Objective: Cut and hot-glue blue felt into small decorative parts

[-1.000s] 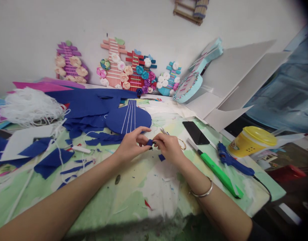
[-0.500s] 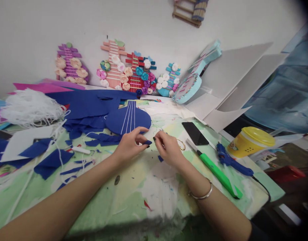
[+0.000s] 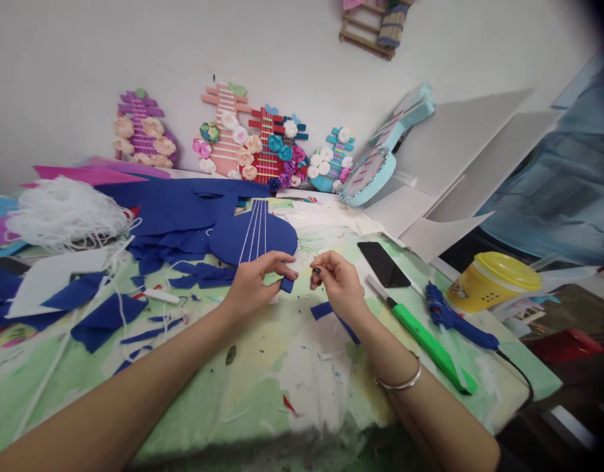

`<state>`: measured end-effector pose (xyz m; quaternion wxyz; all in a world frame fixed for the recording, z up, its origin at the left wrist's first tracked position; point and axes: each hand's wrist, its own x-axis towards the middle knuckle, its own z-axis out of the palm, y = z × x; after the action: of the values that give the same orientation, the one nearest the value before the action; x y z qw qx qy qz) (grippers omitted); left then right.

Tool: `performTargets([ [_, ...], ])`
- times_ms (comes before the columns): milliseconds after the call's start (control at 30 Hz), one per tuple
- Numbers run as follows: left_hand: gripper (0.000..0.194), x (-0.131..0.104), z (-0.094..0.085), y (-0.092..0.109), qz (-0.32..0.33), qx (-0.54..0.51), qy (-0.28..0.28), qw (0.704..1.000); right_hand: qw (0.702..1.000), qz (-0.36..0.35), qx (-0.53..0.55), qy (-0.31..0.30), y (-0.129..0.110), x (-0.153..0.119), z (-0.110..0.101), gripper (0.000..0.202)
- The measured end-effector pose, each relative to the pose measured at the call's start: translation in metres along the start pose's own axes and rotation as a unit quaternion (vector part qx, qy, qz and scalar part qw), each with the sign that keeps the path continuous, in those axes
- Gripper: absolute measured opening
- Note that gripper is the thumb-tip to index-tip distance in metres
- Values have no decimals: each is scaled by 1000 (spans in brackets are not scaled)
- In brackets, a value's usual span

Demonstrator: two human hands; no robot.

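Table: green, paint-stained top (image 3: pixel 263 400) littered with blue felt offcuts, pushed against a white wall.
Wall side: small decorated guitars (image 3: pixel 247 141) stand in a row.
Left hand (image 3: pixel 255 282): thumb and forefinger pinched on a small blue felt piece (image 3: pixel 287 284), lifted just above the table.
Right hand (image 3: pixel 339 285): fingers curled near that piece, not touching it; whether it holds anything I cannot tell.
Behind hands: blue felt guitar (image 3: pixel 255 236) with white strings.
Right of hands: phone (image 3: pixel 383 262), green knife (image 3: pixel 427 341), blue glue gun (image 3: pixel 454 318), yellow tub (image 3: pixel 496 278).
Far left: white string heap (image 3: pixel 66 213).
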<state>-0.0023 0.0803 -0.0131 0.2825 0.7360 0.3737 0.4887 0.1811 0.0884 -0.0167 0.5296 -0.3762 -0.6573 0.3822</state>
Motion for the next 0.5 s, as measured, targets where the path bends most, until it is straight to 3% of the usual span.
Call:
performTargets([
  [167, 34, -2, 2, -1, 19, -21, 18, 999, 998, 59, 18, -10, -1, 3, -1, 21],
  [367, 46, -2, 1, 4, 8, 5, 35, 999, 977, 130, 84, -148, -10, -2, 6, 28],
  [500, 51, -1, 0, 4, 5, -12, 18, 1000, 979, 119, 98, -132, -7, -3, 11, 21],
])
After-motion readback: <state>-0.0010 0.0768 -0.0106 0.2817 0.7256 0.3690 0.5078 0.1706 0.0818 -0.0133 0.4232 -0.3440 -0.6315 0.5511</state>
